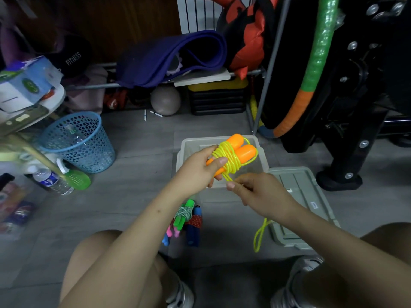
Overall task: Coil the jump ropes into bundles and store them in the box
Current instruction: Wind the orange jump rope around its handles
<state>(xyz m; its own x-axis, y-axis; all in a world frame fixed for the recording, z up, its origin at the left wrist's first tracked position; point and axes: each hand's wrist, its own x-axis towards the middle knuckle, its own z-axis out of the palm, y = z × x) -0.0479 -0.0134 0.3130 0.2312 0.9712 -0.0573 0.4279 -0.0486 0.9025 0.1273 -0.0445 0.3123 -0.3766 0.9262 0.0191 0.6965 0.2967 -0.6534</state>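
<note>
My left hand [200, 170] grips two orange jump rope handles [242, 150] with yellow cord [229, 160] wound round them, held above the grey box [186, 150]. My right hand [255, 192] pinches the yellow cord just below the bundle, and a loop of the same cord [259, 236] hangs under my right wrist. On the floor between my knees lie coiled jump ropes: one with green handles [184, 213], one with blue handles and red cord [194, 225], and pink handles [172, 232] beside them.
The grey box lid [300, 207] lies on the floor right of the box. A blue mesh bin [77, 141] stands at the left with a water bottle [52, 181] and a green bottle nearby. Black gym equipment [355, 96] and a shelf with a purple mat [169, 58] stand behind.
</note>
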